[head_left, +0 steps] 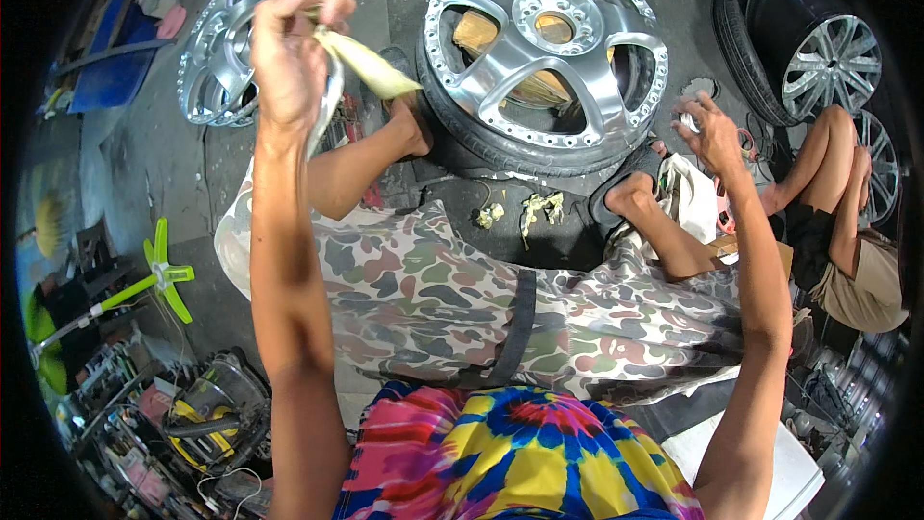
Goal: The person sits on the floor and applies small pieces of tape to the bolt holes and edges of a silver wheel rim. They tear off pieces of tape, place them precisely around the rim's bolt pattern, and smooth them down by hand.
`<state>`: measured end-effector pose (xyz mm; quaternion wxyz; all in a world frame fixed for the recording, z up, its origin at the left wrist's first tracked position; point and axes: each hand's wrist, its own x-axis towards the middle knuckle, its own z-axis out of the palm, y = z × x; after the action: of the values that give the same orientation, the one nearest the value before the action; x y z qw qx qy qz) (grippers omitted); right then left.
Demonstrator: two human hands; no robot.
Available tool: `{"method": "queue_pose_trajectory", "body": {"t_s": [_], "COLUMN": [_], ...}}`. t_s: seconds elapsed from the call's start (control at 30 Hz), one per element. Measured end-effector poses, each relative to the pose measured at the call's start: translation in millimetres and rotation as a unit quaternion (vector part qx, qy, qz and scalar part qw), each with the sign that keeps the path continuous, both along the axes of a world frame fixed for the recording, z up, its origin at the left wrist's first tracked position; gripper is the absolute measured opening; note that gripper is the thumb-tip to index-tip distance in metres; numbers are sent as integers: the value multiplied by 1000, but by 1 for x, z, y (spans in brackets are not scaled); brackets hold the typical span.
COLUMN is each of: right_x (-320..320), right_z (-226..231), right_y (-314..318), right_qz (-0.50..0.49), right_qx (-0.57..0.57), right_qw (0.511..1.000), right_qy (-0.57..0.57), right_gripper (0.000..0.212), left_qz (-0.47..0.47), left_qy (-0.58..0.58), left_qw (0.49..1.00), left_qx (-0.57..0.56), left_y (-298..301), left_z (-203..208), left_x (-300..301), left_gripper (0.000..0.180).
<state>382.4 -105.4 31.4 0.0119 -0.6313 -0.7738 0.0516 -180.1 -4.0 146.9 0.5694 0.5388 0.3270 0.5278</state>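
Note:
My left hand (pixel 294 48) is raised on the left, its fingers closed on a strip of pale yellow tape (pixel 371 63). The strip is twisted, and one end hangs towards the wheel; it is blurred. In front of me a large silver wheel rim (pixel 525 77) lies face up on a black tyre (pixel 462 149). My right hand (pixel 714 138) is at the right of this rim, apart from it. Its fingers are curled around a small whitish thing (pixel 688 122) that I cannot make out. Crumpled yellow tape scraps (pixel 542 212) lie on the floor between my feet.
More silver rims (pixel 223 58) lie at the far left. A black tyre (pixel 746 58) and a dark wheel (pixel 818 39) stand at the far right, near another person's bent leg (pixel 818 149). A green-bladed fan (pixel 164 274) and a yellow-black machine (pixel 217 414) are on my left.

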Motion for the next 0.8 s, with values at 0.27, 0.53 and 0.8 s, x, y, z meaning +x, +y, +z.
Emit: {"method": "queue_pose_trajectory", "body": {"t_s": [0.27,0.53,0.8], "right_x": [75,93,113], "right_z": [64,54,48], "right_y": [-24,-64,-66], "right_qz": [-57,-169,-207], "right_qx": [-24,-36,-54], "right_qw": [998,975,967], "right_qy": [-16,141,141], "right_gripper": [31,43,39], "left_qz": [-366,-413,-351], "left_qy": [426,501,659], "left_qw": [821,749,664], "left_qx": [99,131,45], "left_y": [-103,-166,-190], "left_z": [-108,-283,-363], "left_x": [114,167,125], "left_gripper": [24,28,58]}}
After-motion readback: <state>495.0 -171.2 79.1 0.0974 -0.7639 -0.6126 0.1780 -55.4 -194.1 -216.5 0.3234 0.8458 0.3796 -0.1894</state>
